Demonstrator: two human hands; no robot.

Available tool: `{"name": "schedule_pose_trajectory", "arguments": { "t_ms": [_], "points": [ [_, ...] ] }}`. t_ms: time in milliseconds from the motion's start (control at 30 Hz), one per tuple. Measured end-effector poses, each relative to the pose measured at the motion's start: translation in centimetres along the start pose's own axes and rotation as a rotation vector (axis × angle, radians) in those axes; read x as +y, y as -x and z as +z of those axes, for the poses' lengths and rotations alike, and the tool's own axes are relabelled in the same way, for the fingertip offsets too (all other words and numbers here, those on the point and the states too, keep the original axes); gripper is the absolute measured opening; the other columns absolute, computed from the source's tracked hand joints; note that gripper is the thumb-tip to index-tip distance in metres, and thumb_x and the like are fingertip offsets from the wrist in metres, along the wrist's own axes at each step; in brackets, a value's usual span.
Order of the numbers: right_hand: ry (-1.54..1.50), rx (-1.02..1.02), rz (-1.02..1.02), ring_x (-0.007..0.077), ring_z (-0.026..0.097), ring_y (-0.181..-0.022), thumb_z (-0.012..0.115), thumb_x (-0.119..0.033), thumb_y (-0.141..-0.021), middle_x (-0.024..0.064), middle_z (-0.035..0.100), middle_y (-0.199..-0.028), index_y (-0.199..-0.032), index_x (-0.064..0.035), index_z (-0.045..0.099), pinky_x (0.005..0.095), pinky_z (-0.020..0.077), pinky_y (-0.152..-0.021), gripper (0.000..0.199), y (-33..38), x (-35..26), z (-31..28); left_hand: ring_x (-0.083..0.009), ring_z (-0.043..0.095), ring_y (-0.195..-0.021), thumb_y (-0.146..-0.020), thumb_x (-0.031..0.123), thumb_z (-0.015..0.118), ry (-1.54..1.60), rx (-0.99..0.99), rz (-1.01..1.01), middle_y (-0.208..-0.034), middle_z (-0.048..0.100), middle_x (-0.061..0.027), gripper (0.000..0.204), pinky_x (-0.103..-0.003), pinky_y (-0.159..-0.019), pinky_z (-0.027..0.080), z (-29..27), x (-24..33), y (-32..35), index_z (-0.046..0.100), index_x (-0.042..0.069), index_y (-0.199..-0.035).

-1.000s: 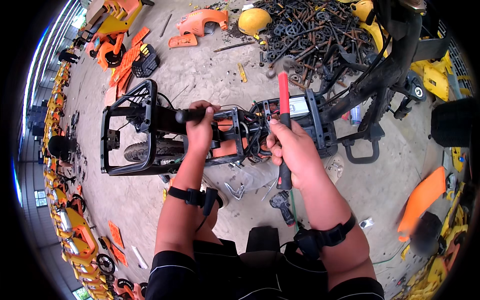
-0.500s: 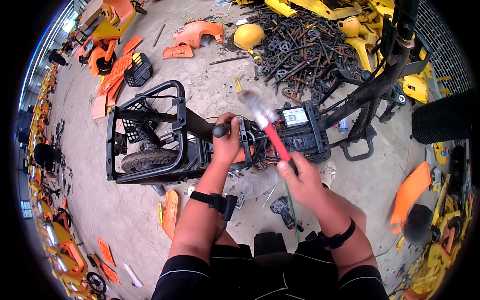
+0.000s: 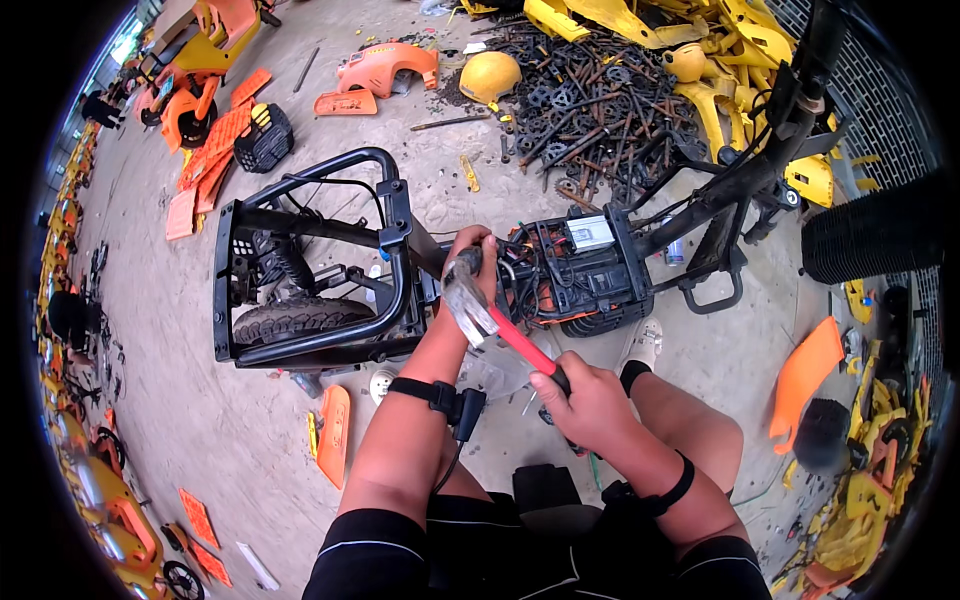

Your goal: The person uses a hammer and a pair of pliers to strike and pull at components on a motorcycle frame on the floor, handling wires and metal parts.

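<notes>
My right hand [image 3: 588, 402] grips a claw hammer [image 3: 522, 345] by its red and black handle. The hammer's metal head lies over my left hand [image 3: 482, 262], at the rounded end of a dark-handled tool [image 3: 468, 259] that the left fingers wrap round. Most of that tool is hidden, so its kind and its tip cannot be made out. Both hands are above the middle of a black two-wheeler frame [image 3: 398, 230]. Right of the left hand, the frame carries wiring, a black housing [image 3: 608, 275] and a silver box [image 3: 590, 233].
A treaded tyre [image 3: 305, 322] sits inside the frame's left end. Beyond the frame lies a heap of rusty metal parts [image 3: 600, 110], with a yellow helmet-shaped shell [image 3: 490, 77] beside it. Orange panels [image 3: 335, 435] lie around the floor. A ribbed black column [image 3: 870, 240] is at the right.
The hammer head has come down and left, from raised and blurred to the end of the tool in my left hand. The view has shifted slightly.
</notes>
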State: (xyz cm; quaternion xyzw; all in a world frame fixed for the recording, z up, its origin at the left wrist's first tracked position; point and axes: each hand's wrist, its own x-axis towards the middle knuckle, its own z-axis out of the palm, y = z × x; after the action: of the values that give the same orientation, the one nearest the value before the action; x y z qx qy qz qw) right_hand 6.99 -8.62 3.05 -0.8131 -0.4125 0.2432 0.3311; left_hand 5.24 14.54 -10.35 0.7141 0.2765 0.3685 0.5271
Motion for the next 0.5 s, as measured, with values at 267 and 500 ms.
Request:
{"name": "schedule_pose_trajectory", "arguments": {
  "t_ms": [267,500],
  "points": [
    [-0.012,0.015,0.029,0.0412,0.062,-0.056,0.064,-0.046,-0.098,0.0167,0.060,-0.061,-0.086,-0.0028,0.054,0.0483,0.0476,-0.051,0.046,1.1,-0.7,0.4,-0.0220,0.063,-0.082,-0.104,0.020,0.061,0.001,0.012,0.034,-0.090,0.065,-0.0142,0.020,-0.034,-0.077,0.052,0.3,-1.2,0.1,0.060,0.001,-0.111],
    [-0.156,0.142,-0.376,0.0412,0.065,-0.059,0.067,-0.043,-0.096,0.0168,0.062,-0.063,-0.086,-0.0042,0.054,0.0469,0.0502,-0.053,0.043,3.0,-3.2,-0.9,-0.0253,0.066,-0.082,-0.103,0.019,0.062,-0.034,0.025,0.033,-0.093,0.067,-0.0163,0.019,-0.036,-0.077,0.053,-0.1,-0.9,0.5,0.062,0.002,-0.111]
  ]
}}
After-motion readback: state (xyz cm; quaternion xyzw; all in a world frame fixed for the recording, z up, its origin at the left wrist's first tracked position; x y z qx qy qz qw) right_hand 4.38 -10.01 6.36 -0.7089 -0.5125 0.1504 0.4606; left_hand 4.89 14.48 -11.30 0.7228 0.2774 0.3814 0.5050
